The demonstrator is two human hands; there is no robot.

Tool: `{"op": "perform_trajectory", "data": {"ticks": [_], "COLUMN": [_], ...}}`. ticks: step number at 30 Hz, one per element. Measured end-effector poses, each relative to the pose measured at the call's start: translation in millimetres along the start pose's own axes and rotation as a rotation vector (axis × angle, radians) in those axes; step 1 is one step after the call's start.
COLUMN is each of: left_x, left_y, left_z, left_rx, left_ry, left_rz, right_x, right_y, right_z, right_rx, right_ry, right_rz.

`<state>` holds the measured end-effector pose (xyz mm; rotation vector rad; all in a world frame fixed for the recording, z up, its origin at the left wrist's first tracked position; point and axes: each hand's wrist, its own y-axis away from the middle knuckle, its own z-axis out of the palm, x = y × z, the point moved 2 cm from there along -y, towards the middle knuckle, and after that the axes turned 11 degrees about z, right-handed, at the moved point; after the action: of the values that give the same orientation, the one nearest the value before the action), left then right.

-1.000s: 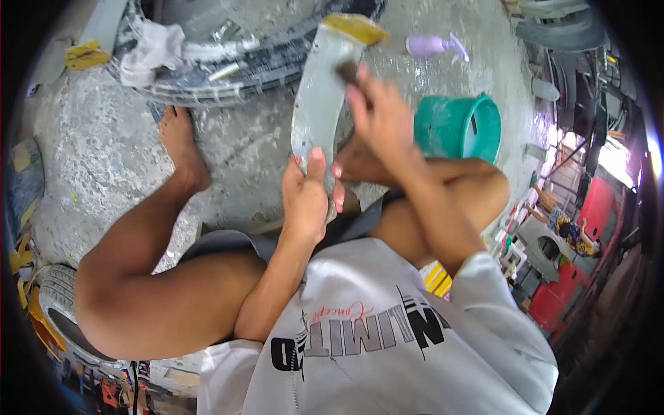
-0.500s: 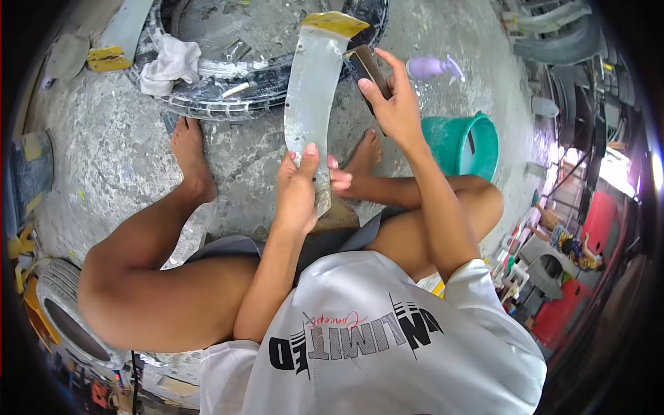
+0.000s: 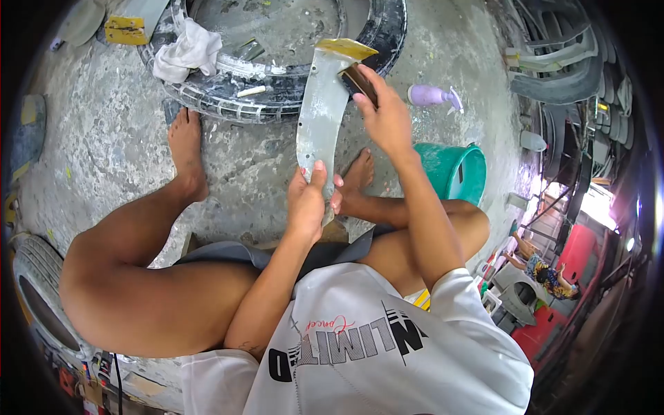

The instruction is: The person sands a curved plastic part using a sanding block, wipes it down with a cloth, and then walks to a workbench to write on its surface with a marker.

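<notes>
My left hand (image 3: 309,200) is closed around the lower end of a long, curved grey panel (image 3: 319,117), thumb on its front face. The panel stands up in front of me, with small holes along its left edge and a yellow patch (image 3: 347,47) across its top end. In my right hand (image 3: 389,117) is a dark, brown-backed sanding block (image 3: 358,84), gripped between thumb and fingers. The block lies against the panel's right edge, just below the yellow patch. Its underside is hidden.
A tyre (image 3: 277,97) lies ahead, with a white cloth (image 3: 187,52) on it. To the right are a purple spray bottle (image 3: 430,95) and a green bucket (image 3: 453,169). Another tyre (image 3: 45,297) is at lower left. A person (image 3: 546,273) is in the right background.
The sanding block has come leftward onto the panel's edge; before, it was held just off to the right. The panel and both hands sit slightly lower in view, and the view has shifted.
</notes>
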<state>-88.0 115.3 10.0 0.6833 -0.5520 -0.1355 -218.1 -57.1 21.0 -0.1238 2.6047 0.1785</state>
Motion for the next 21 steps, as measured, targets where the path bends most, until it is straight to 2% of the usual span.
{"op": "perform_trajectory", "data": {"ticks": [2, 3, 7, 10, 11, 15, 16, 17, 20, 21], "left_x": [-4, -4, -5, 1, 0, -3, -3, -9, -5, -2], "left_y": [-4, -5, -5, -5, -4, -6, -2, -4, -4, -4], "left_z": [-1, 0, 4, 11, 12, 9, 9, 5, 11, 12], "left_rx": [0.028, 0.044, 0.073, 0.113, 0.124, 0.102, 0.085, 0.065, 0.121, 0.122], "left_ry": [-0.006, -0.012, -0.061, -0.065, -0.059, -0.116, -0.139, -0.107, -0.101, -0.067], "left_rz": [0.011, 0.014, -0.024, -0.055, -0.058, -0.035, -0.049, 0.014, -0.057, -0.060], "right_x": [-19, -23, -26, -16, -16, -24, -39, -33, -22, -24], "right_y": [10, 13, 10, 55, 67, -15, -21, -4, 56, 64], "right_z": [4, 8, 26, 27, 22, 32, 28, 28, 28, 23], "right_rx": [0.053, 0.133, 0.258, 0.211, 0.135, 0.292, 0.260, 0.244, 0.125, 0.042], "right_ry": [0.274, 0.283, 0.255, 0.224, 0.235, 0.281, 0.356, 0.316, 0.245, 0.281], "right_rz": [0.038, -0.037, 0.025, -0.155, -0.130, -0.183, -0.096, -0.095, -0.195, -0.114]}}
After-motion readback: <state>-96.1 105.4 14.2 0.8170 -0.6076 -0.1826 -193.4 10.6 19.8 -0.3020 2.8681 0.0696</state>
